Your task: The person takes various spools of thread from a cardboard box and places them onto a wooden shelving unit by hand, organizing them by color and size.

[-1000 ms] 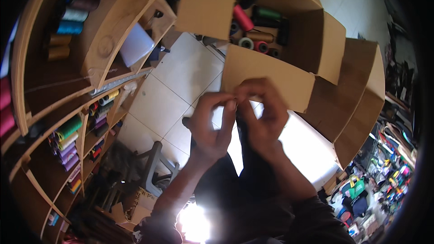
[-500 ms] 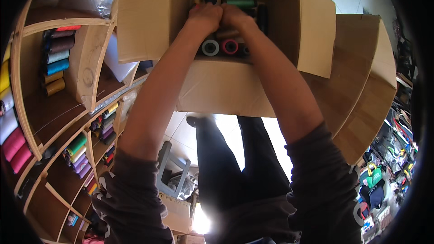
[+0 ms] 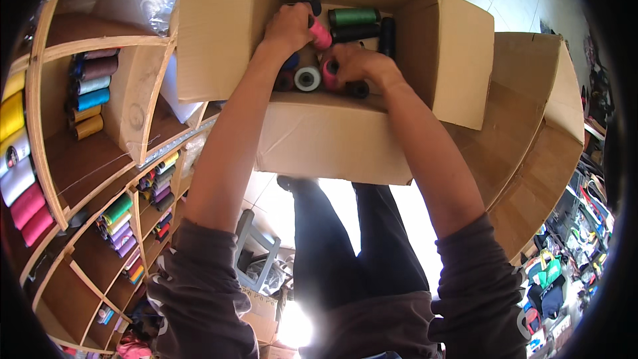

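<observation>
Shelves (image 3: 135,86), carton (image 3: 332,139), left hand (image 3: 288,28) holding pink spool (image 3: 320,34)

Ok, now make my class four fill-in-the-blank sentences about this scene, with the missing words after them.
The left hand and right hand reach into a box made of ____.
The spool at the left hand's fingers is ____.
Just beyond the long black spool lies a ____ one.
Wooden shelving stands on the person's ____ side.
Missing words: cardboard; pink; green; left.
</observation>
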`<action>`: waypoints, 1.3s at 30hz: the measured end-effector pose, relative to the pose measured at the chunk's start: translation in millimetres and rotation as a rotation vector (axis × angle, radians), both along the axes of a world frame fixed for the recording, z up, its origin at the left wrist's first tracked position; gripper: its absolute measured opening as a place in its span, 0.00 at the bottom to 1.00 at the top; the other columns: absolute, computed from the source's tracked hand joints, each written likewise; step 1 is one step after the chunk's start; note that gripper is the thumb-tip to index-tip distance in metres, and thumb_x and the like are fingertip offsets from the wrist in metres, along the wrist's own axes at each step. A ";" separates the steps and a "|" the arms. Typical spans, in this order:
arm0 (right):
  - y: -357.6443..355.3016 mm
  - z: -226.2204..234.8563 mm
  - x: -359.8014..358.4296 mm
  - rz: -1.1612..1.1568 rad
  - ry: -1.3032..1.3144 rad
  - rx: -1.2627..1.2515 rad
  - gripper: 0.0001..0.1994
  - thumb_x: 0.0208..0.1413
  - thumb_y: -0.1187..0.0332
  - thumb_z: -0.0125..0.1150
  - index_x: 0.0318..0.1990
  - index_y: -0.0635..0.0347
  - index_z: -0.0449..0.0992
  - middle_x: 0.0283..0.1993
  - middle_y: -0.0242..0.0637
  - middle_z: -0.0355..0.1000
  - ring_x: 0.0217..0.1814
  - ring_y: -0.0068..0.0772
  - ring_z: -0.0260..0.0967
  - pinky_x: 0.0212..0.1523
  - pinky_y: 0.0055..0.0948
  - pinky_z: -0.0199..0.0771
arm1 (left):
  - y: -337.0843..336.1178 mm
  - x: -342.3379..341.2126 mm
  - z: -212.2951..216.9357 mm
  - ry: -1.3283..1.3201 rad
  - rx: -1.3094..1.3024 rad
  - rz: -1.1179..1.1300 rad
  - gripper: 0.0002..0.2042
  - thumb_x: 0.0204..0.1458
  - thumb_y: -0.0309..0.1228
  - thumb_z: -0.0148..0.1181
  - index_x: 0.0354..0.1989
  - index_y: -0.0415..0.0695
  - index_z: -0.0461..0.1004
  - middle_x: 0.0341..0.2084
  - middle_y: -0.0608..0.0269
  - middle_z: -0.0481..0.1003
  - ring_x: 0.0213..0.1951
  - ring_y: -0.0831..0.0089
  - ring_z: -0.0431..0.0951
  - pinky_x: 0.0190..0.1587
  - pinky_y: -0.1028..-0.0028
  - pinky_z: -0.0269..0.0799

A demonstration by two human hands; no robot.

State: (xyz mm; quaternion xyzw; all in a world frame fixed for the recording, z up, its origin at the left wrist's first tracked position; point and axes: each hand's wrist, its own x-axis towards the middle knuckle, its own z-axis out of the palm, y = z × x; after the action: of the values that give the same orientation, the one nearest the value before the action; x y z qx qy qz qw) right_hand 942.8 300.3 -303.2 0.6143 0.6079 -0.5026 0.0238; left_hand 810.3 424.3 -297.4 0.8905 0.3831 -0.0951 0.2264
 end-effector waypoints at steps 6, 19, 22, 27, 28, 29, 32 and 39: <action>-10.6 61.3 38.2 -0.511 0.403 0.109 0.22 0.38 0.72 0.71 0.47 0.60 0.78 0.35 0.30 0.76 0.37 0.21 0.72 0.37 0.24 0.74 | -21.1 -20.2 64.0 -0.660 -0.294 0.329 0.25 0.34 0.33 0.79 0.43 0.39 0.78 0.35 0.55 0.80 0.44 0.65 0.81 0.46 0.68 0.76; 14.1 168.8 -150.2 -0.590 0.855 0.445 0.24 0.45 0.70 0.75 0.52 0.63 0.75 0.42 0.37 0.78 0.41 0.25 0.76 0.40 0.26 0.75 | -62.1 -249.5 140.7 -1.856 -0.272 0.833 0.21 0.49 0.18 0.66 0.54 0.37 0.72 0.48 0.60 0.76 0.50 0.72 0.76 0.53 0.71 0.73; 54.5 152.3 -255.3 -0.406 0.781 0.485 0.25 0.46 0.60 0.74 0.52 0.60 0.74 0.41 0.40 0.77 0.43 0.33 0.75 0.43 0.30 0.73 | -51.1 -332.2 107.7 -1.567 0.164 0.931 0.20 0.52 0.22 0.66 0.54 0.39 0.73 0.47 0.62 0.76 0.47 0.73 0.76 0.52 0.72 0.73; 120.3 99.1 -377.9 -0.287 0.553 0.832 0.26 0.47 0.55 0.71 0.50 0.60 0.73 0.44 0.48 0.76 0.48 0.53 0.74 0.49 0.42 0.73 | -16.2 -387.7 64.0 -1.219 0.603 1.028 0.20 0.50 0.27 0.68 0.52 0.38 0.74 0.40 0.56 0.79 0.41 0.69 0.78 0.47 0.68 0.73; 130.6 93.9 -394.3 -0.272 0.478 0.921 0.26 0.47 0.56 0.70 0.50 0.60 0.72 0.45 0.50 0.75 0.49 0.55 0.73 0.50 0.44 0.73 | -6.8 -398.3 55.3 -1.203 0.691 1.037 0.20 0.49 0.26 0.69 0.52 0.39 0.74 0.40 0.54 0.79 0.40 0.67 0.79 0.45 0.67 0.73; 139.1 88.9 -405.1 -0.257 0.481 0.919 0.26 0.47 0.56 0.70 0.50 0.60 0.72 0.45 0.50 0.75 0.49 0.55 0.73 0.50 0.44 0.73 | -1.8 -403.1 55.6 -1.157 0.660 1.134 0.20 0.49 0.26 0.68 0.51 0.39 0.74 0.40 0.50 0.79 0.39 0.61 0.80 0.44 0.63 0.73; 159.2 74.8 -435.6 -0.209 0.434 0.936 0.26 0.48 0.57 0.69 0.52 0.61 0.71 0.48 0.54 0.74 0.51 0.56 0.72 0.51 0.47 0.73 | 12.8 -415.3 54.3 -0.996 0.827 1.209 0.19 0.49 0.27 0.68 0.50 0.40 0.74 0.37 0.50 0.80 0.39 0.57 0.81 0.44 0.61 0.73; 166.0 80.4 -473.0 -0.308 0.417 0.964 0.17 0.53 0.68 0.59 0.51 0.55 0.71 0.45 0.56 0.74 0.46 0.64 0.72 0.46 0.57 0.70 | 22.7 -435.9 37.4 -0.937 0.818 1.244 0.21 0.48 0.29 0.66 0.51 0.40 0.68 0.38 0.46 0.79 0.45 0.47 0.78 0.47 0.56 0.71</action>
State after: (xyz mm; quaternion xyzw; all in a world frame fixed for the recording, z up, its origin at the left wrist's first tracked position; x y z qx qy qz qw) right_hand 469.8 466.3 -222.8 0.5248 0.6642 -0.2761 -0.4552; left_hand 374.4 447.0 -260.0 0.4790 0.6706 0.5654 0.0345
